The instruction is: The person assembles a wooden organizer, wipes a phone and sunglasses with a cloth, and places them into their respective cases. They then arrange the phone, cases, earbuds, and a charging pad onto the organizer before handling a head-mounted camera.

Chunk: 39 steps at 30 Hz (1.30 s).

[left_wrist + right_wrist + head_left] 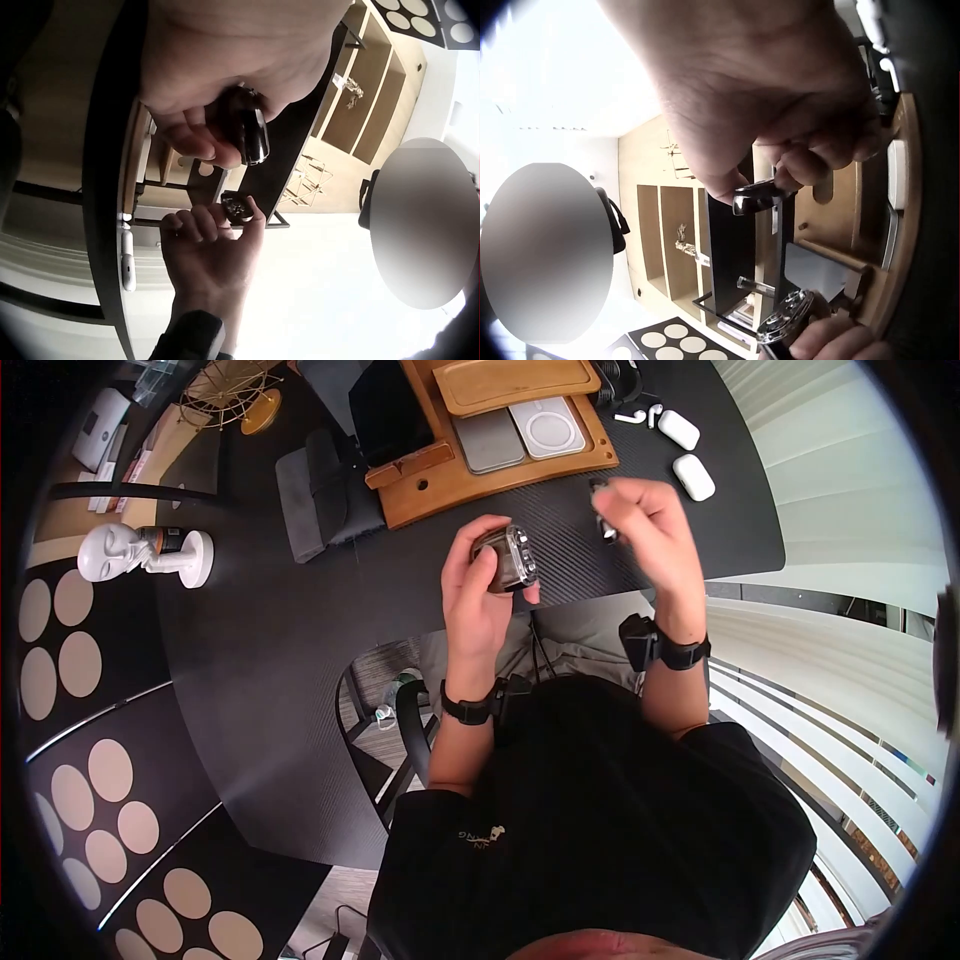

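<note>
My left hand (472, 590) grips a small dark translucent device (513, 558) with a chrome top, held over the front of the black desk. In the right wrist view, rounded metallic parts show on the top of this device (789, 316). To the right, apart from it, my right hand (655, 530) pinches a small dark glossy piece (604, 520) between thumb and fingers. The right wrist view shows the piece (756, 197) edge-on, with a shiny rim. Its face with small round details turns toward the left wrist camera, where the piece (237, 207) sits at the fingertips.
A wooden desk organizer (405, 512) stands behind the hands, bearing a white charging pad (551, 428). Two white cases (693, 478) and loose white earbuds (630, 417) lie at the right. A white figurine (198, 560) stands far left on the desk (270, 660).
</note>
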Available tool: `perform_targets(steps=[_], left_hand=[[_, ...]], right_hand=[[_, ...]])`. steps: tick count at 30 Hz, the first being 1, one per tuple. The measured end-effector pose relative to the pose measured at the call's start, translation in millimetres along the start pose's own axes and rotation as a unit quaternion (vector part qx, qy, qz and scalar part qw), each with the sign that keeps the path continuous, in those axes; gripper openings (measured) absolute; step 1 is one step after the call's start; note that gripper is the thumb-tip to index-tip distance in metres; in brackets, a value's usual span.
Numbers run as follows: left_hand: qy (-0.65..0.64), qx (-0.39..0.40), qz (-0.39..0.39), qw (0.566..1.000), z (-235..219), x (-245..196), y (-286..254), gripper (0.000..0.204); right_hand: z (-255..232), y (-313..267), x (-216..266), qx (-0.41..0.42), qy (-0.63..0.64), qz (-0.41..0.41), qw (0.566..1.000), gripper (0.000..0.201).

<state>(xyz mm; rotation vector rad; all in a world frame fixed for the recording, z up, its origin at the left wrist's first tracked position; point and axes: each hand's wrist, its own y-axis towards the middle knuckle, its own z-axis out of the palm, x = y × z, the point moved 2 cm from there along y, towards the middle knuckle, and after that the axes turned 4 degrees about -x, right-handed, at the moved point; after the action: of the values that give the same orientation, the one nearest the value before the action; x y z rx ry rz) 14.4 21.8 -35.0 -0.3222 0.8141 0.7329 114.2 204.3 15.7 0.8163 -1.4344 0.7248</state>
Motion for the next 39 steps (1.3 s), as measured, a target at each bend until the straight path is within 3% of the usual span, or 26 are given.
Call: perform_targets(steps=[5,7,9,13,15,19,22,23,25,26,27,28,32,33,35,39], left_hand=[[0.033,-0.022,-0.002,0.999,5,3,1,0.035],[0.055,-0.024,-0.003,0.998,4,4,0,0.035],[0.042,0.004,0.014,0.999,-3,4,-1,0.033],[0.047,-0.027,0.005,0.999,4,3,-2,0.032],[0.055,-0.015,0.007,0.998,4,3,0,0.032],[0.072,0.004,0.008,0.997,3,4,0,0.031],[0.052,0.021,0.009,0.998,-3,6,-1,0.034],[0.052,0.021,0.014,0.998,5,3,-1,0.034],[0.075,-0.072,0.039,0.994,21,-1,-3,0.040],[0.079,-0.062,0.029,0.995,14,3,-3,0.046],[0.077,-0.061,0.031,0.995,17,4,-1,0.046],[0.061,-0.077,0.026,0.995,21,6,0,0.046],[-0.034,-0.087,-0.044,0.995,17,0,0,0.038],[-0.056,-0.070,-0.073,0.993,14,1,0,0.034],[-0.057,-0.090,-0.061,0.992,18,0,0,0.030],[-0.069,-0.072,-0.034,0.994,24,-8,1,0.039]], right_hand=[[25,-1,-5,0.029,-0.033,-0.079,0.996,0.034],[45,-12,-5,0.079,-0.068,0.033,0.994,0.035],[58,-14,-19,0.050,0.003,0.035,0.998,0.039],[53,-10,-20,0.064,-0.044,0.013,0.997,0.042],[50,-11,-3,0.079,-0.049,0.051,0.994,0.039],[47,-12,-18,0.081,-0.030,0.048,0.995,0.039],[49,-13,-8,0.093,-0.014,0.031,0.995,0.036],[49,-14,4,0.061,-0.071,0.042,0.995,0.026],[50,-13,12,0.028,-0.130,0.051,0.990,0.020],[49,-12,16,-0.023,-0.214,-0.086,0.973,0.023],[49,-12,21,-0.074,-0.292,-0.221,0.928,0.028],[46,-14,22,-0.020,-0.321,-0.212,0.923,0.043],[54,-21,32,0.061,-0.333,-0.214,0.917,0.062],[57,-20,32,0.062,-0.333,-0.216,0.916,0.062],[63,-17,35,0.036,-0.392,-0.251,0.884,0.064],[57,8,50,0.072,-0.408,-0.294,0.861,0.064]])
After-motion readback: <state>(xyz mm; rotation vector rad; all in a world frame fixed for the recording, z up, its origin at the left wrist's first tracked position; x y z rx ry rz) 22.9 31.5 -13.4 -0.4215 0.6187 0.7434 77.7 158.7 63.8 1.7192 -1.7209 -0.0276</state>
